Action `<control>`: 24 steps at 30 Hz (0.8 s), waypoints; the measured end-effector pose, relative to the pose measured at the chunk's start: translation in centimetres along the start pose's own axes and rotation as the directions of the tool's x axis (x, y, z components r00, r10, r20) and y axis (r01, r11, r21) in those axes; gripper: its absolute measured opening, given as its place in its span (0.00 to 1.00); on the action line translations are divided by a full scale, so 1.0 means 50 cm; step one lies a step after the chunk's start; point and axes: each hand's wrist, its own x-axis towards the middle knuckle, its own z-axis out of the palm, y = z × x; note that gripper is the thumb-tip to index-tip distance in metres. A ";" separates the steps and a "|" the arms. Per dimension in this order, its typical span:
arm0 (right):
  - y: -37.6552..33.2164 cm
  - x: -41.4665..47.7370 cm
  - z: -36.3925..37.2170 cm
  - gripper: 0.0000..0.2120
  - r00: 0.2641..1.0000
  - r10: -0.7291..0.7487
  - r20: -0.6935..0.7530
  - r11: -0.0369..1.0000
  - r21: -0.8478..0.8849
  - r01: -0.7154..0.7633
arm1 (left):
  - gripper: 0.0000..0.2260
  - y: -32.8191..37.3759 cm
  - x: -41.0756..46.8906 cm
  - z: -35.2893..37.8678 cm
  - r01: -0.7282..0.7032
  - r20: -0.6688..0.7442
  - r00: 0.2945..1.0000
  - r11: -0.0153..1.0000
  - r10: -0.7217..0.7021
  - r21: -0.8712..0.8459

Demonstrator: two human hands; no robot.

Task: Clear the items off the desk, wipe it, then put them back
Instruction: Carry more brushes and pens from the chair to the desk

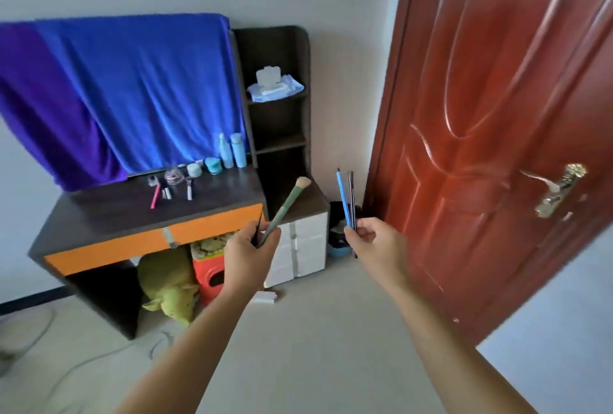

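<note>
The left hand (247, 249) grips a green-handled makeup brush (283, 212), the right hand (376, 237) a blue pencil (342, 198) and a dark pencil (351, 194). Pale jars (212, 164) and bottles (238, 149) line the back edge of the dark wooden worktop (116, 212).

Dark desk (109, 214), small jars (212, 165), 2 bottles (232, 150), pink pen (155, 196)

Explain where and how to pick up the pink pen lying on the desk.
Probably best to pinch the pink pen near its front end, from above. It lies flat and thin; that end is free, while a small silver tube crowds its far end.
</note>
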 end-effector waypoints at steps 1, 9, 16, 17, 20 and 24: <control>-0.026 0.014 0.067 0.04 0.999 -0.022 0.043 1.000 0.007 0.022 | 0.07 -0.026 0.027 -0.057 0.012 -0.047 0.999 1.000 -0.011 0.016; -0.146 0.066 0.453 0.06 0.953 -0.106 0.283 0.994 0.067 0.091 | 0.04 -0.207 0.192 -0.337 0.153 -0.274 0.951 0.988 -0.140 0.028; -0.118 0.187 0.677 0.06 0.914 -0.062 0.401 0.998 0.052 0.045 | 0.06 -0.375 0.348 -0.370 0.321 -0.295 0.903 0.947 -0.311 -0.016; -0.112 0.219 0.713 0.05 0.912 -0.064 0.406 0.998 0.050 0.048 | 0.06 -0.398 0.385 -0.372 0.338 -0.298 0.896 0.941 -0.328 -0.018; -0.098 0.323 0.826 0.05 0.910 -0.049 0.412 0.998 0.052 0.031 | 0.07 -0.455 0.509 -0.384 0.375 -0.323 0.879 0.927 -0.351 0.014; -0.098 0.445 0.962 0.07 0.874 0.003 0.485 1.000 0.022 -0.015 | 0.10 -0.512 0.662 -0.422 0.467 -0.365 0.837 0.880 -0.409 0.086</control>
